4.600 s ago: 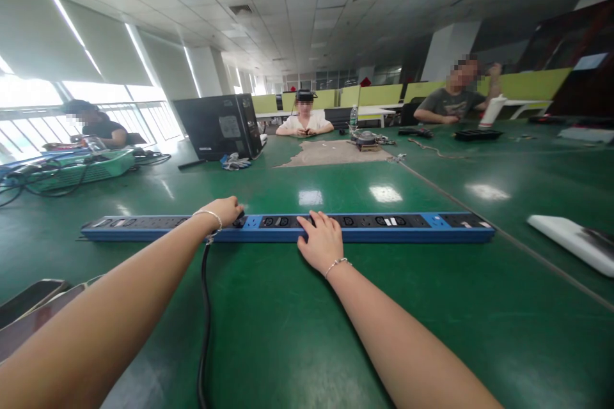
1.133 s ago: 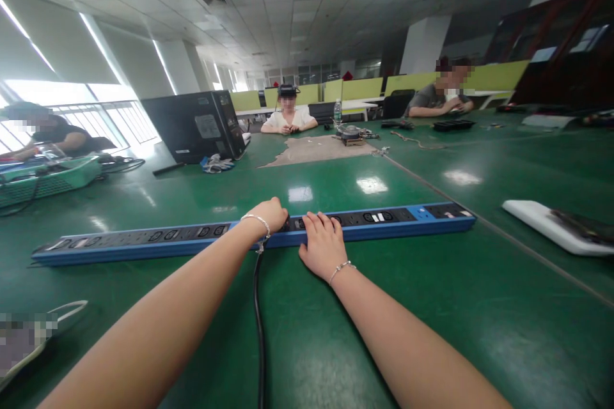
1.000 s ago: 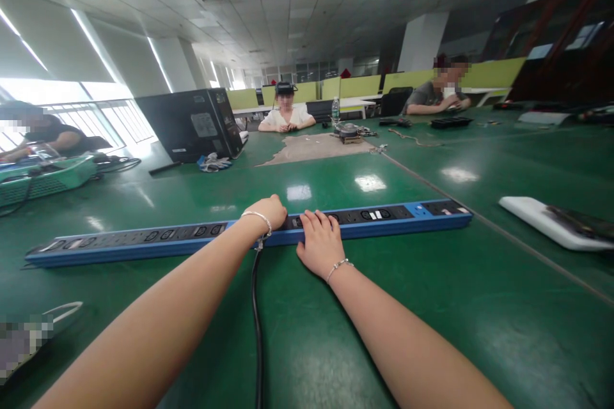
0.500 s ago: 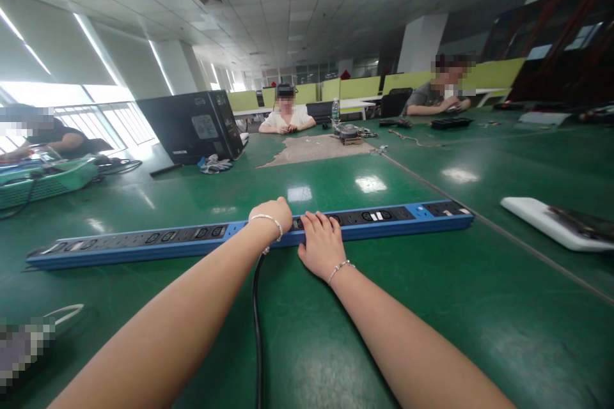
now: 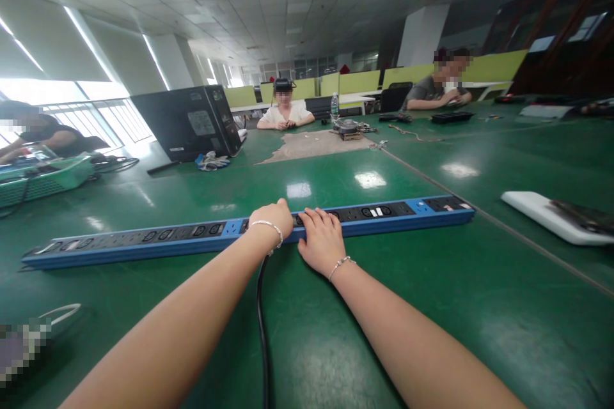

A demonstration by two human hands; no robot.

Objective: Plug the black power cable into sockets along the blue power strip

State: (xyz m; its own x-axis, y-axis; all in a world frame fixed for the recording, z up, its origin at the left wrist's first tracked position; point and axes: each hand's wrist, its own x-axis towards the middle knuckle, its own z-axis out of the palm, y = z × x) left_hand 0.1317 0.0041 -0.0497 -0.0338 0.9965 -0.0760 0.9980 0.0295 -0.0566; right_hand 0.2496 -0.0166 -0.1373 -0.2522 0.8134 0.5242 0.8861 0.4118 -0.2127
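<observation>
A long blue power strip (image 5: pixel 167 253) with black socket faces lies across the green table, its right end farther away. My left hand (image 5: pixel 271 220) is closed over the middle of the strip. From beneath it a black power cord (image 5: pixel 261 326) runs down toward me; the cord's end is hidden inside the fist. Just to the right, my right hand (image 5: pixel 321 236) rests on the strip, fingers bent over its top and thumb against the near side. White inserts show in a pair of sockets right of that hand.
Beyond the strip stand a black computer case (image 5: pixel 177 124), gloves (image 5: pixel 212 161) and a brown sheet (image 5: pixel 307 146) with metal parts. A green basket (image 5: pixel 52 182) is at left, a white flat object (image 5: pixel 547 217) at right. Three people sit around the table.
The view has shifted slightly. My left hand has turned a little on the strip, and the cord beneath it hangs slightly farther right. My right hand stays in place.
</observation>
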